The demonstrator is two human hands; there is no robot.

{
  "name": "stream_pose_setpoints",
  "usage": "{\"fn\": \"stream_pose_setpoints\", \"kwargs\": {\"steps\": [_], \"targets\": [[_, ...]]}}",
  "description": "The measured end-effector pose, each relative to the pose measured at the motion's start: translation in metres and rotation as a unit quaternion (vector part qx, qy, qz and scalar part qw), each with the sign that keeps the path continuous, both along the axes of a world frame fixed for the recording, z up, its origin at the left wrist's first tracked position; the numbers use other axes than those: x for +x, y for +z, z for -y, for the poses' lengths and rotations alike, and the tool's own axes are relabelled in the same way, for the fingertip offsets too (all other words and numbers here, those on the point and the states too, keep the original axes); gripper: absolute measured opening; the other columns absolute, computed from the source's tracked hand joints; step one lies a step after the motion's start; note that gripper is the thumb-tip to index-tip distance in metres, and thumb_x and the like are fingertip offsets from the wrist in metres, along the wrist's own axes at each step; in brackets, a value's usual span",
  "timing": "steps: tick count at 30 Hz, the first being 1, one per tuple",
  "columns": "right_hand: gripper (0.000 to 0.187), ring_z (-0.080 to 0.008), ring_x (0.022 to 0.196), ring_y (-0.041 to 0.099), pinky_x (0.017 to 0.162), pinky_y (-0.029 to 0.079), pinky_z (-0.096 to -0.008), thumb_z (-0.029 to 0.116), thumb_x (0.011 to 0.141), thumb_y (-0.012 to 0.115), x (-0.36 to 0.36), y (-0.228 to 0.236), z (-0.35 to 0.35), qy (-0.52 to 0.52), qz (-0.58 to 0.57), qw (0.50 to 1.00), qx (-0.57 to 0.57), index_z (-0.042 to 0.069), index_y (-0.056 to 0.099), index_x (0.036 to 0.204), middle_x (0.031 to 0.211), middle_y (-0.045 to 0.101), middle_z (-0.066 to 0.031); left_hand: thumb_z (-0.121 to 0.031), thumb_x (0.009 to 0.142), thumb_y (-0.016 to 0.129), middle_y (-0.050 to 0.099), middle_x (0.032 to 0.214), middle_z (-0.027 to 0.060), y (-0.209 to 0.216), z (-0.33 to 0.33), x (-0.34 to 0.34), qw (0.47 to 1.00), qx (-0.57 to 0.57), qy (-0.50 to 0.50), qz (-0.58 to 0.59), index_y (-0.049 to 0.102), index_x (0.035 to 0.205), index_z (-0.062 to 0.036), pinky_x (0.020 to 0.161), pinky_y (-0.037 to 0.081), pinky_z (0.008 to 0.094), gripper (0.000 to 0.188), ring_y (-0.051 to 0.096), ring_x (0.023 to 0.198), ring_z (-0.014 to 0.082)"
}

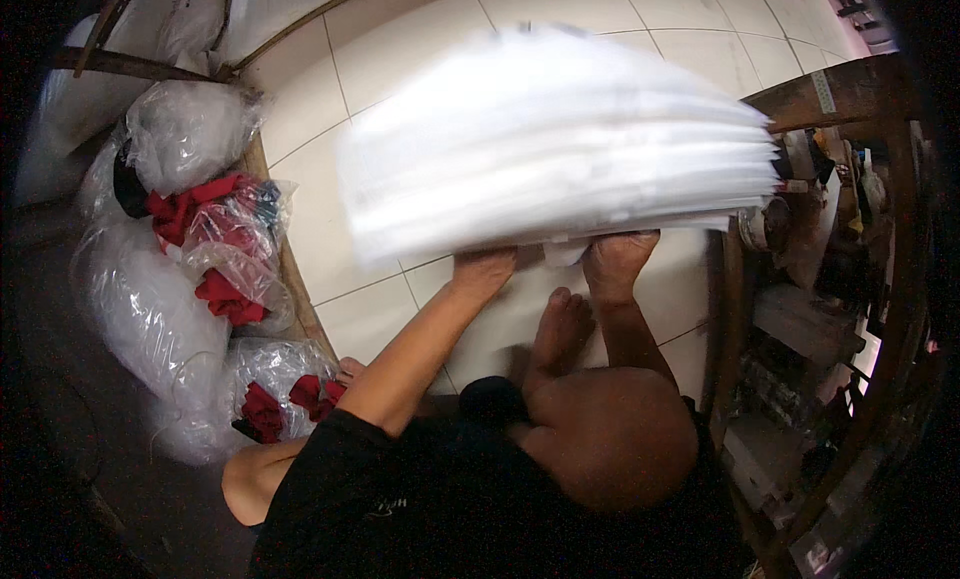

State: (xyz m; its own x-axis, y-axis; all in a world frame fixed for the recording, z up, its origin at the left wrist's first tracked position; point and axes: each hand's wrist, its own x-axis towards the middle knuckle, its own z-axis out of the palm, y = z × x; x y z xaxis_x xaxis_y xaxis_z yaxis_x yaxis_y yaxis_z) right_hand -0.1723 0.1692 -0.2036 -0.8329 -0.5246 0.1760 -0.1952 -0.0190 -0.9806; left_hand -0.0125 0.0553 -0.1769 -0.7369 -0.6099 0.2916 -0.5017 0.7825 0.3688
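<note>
Cream floor tiles with dark joints lie beneath a thick, blurred white stack of thin, flat layers, apparently held above them. Left hand and right hand grasp its near edge from below, undersides hidden. Two-handed handling seems the current step; the next move calls for even support. Clear plastic bags with red cloth lie left, a brown wooden rack stands right. Small pale lettering marks the black shirt; no label is readable elsewhere.
</note>
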Motion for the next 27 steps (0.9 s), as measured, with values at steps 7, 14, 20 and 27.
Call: {"fn": "stream_pose_setpoints", "kwargs": {"steps": [7,14,20,27], "targets": [[0.037,-0.0225,0.113,0.053,0.1,0.043,-0.0398,0.022,0.097,0.056,-0.007,0.026,-0.03,0.036,0.195,0.972,-0.123,0.0,0.048,0.125,0.126,0.054,-0.0102,-0.028,0.094,0.057,0.054,0.131,0.0197,-0.022,0.022,0.042,0.991,0.083,-0.072,0.07,0.055,0.128,-0.0039,0.106,0.037,0.05,0.041,0.049,0.123,0.0357],[0.041,-0.0219,0.114,0.053,0.1,0.044,-0.0405,0.031,0.097,0.054,-0.029,-0.037,-0.022,0.142,0.189,0.958,-0.162,0.002,0.05,0.126,0.128,0.053,-0.0108,-0.031,0.096,0.055,0.053,0.136,0.0152,-0.019,0.009,0.007,0.826,0.559,-0.062,-0.046,0.052,0.133,-0.0054,0.109,0.037,0.0399,0.045,0.049,0.125,0.0282],[0.047,-0.0292,0.124,0.05,0.104,0.042,-0.0465,0.038,0.102,0.041,-0.025,0.043,-0.036,0.19,0.429,0.794,-0.386,0.004,0.051,0.133,0.133,0.053,-0.012,-0.034,0.088,0.07,0.067,0.113,0.0132,0.058,0.021,0.018,0.921,0.369,-0.111,-0.06,0.068,0.11,-0.0061,0.091,0.049,0.0422,0.036,0.062,0.105,0.0271],[0.045,-0.0243,0.116,0.054,0.102,0.044,-0.0407,0.023,0.098,0.054,-0.009,-0.026,-0.026,0.078,0.377,0.868,-0.315,0.0,0.042,0.135,0.125,0.057,-0.0135,-0.028,0.089,0.064,0.065,0.114,0.0146,0.0,0.013,0.017,0.96,0.279,-0.02,0.025,0.067,0.111,-0.0055,0.094,0.046,0.045,0.031,0.059,0.108,0.0299]]}}
